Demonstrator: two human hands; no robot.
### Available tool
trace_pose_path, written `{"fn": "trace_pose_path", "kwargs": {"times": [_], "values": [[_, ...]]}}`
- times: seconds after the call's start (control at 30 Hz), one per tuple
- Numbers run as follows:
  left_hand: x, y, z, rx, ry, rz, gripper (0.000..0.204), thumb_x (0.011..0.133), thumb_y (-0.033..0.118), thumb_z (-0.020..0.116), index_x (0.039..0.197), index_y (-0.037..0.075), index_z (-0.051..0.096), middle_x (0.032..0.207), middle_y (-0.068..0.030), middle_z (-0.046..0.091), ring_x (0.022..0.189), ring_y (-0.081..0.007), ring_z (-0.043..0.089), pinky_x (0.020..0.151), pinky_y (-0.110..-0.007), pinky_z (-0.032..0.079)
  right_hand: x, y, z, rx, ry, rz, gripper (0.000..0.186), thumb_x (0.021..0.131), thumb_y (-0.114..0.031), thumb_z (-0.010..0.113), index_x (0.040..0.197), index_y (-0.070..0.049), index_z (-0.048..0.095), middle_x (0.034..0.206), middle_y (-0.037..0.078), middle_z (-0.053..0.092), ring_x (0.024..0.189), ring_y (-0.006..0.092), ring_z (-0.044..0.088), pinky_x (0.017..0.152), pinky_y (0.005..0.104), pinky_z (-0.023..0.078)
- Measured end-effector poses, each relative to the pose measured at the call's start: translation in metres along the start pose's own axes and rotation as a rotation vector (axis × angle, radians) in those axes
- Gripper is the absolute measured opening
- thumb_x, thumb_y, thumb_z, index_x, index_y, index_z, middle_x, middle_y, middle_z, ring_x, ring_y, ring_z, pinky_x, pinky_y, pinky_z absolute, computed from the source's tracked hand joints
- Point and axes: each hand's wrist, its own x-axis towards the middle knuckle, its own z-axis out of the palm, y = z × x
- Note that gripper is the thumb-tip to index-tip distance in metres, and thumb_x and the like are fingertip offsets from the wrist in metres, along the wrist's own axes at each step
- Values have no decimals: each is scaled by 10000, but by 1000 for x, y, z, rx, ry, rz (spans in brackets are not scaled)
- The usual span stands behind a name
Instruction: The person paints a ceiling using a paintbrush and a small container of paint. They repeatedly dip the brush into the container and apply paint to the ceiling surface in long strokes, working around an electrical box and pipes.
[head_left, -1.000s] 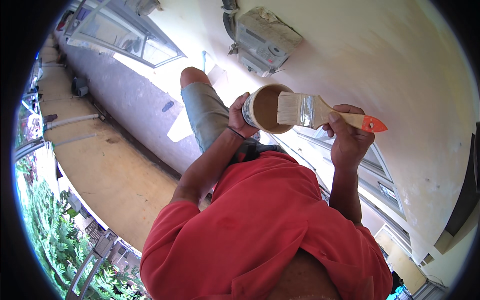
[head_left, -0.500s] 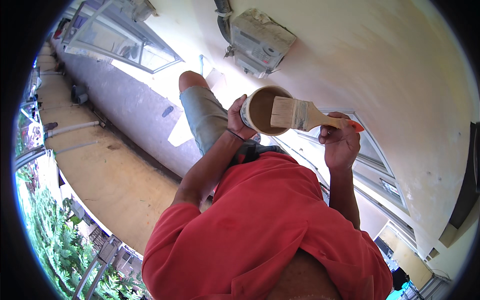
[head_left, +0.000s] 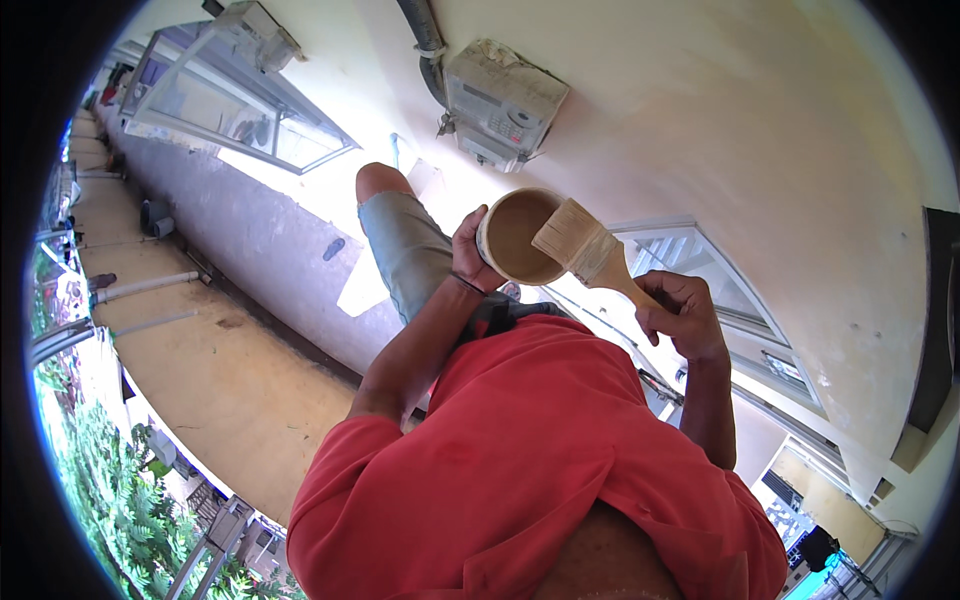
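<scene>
My left hand [head_left: 470,245] is wrapped round a round tub [head_left: 508,245] of beige-brown paint, tipped so that its inside faces me. My right hand [head_left: 680,315] grips the wooden handle of a wide paintbrush [head_left: 615,275], whose pale, paint-coated bristles [head_left: 560,235] lie over the tub's right rim; whether they touch it I cannot tell. The handle's end is hidden in my fingers. Both hands are in front of my red shirt [head_left: 500,420], above my bent leg in grey shorts [head_left: 400,250].
A cream wall [head_left: 760,150] carries a dirty meter box [head_left: 505,100] with a dark pipe [head_left: 425,45]. Windows [head_left: 740,300] and an open white-framed sash [head_left: 250,100] are nearby. On my left run a grey walkway [head_left: 260,230], a tan ledge [head_left: 210,380] and foliage [head_left: 100,480].
The brush has swung from nearly level to slanting, bristles higher and handle lower. My right hand has moved down and turned. The tub has shifted slightly down in view, as has the background.
</scene>
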Motion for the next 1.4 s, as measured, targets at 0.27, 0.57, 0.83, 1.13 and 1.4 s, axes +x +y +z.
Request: {"fn": "trace_pose_path", "kwargs": {"times": [0.27, 0.57, 0.83, 1.13, 1.4], "values": [[9, -4, 8, 60, -1, 1, 646, 1012, 494, 583, 1458, 28, 576, 1487, -218, 596, 1354, -406, 589, 1162, -604, 451, -3, -10, 39, -278, 186, -245, 184, 1043, -108, 643, 1086, 70, 629, 722, 21, 593, 544, 26, 453, 485, 217, 338], [7, -3, 8, 69, 0, 37, 665, 1018, 509, 563, 1483, 34, 551, 1500, -220, 577, 1379, -411, 568, 1150, -618, 463, 31, -91, 49, -665, 655, -757, 222, 1112, -113, 554, 1233, 64, 613, 773, 48, 648, 552, 42, 503, 497, 219, 402], [7, 3, 8, 42, 21, 88, 620, 1009, 469, 604, 1450, 33, 583, 1470, -215, 604, 1352, -402, 593, 1132, -617, 482, 45, -66, 48, -638, 522, -387, 333, 1064, -124, 627, 1358, 34, 629, 715, 27, 574, 631, 80, 503, 583, 279, 431], [13, 4, 7, 100, 82, 110, 573, 1018, 445, 599, 1419, 37, 603, 1445, -210, 624, 1331, -396, 608, 1122, -612, 495, 71, -49, 50, -759, 505, -559, 310, 1076, -113, 643, 1326, 68, 664, 714, -28, 566, 597, 24, 449, 527, 212, 377], [10, 7, 7, 100, 45, 169, 578, 1023, 439, 583, 1428, 27, 595, 1453, -216, 615, 1327, -399, 610, 1120, -601, 502, 47, -118, 83, -451, 685, -736, 342, 1060, -84, 639, 1363, 77, 648, 725, -31, 547, 593, 39, 441, 529, 225, 386]]}}
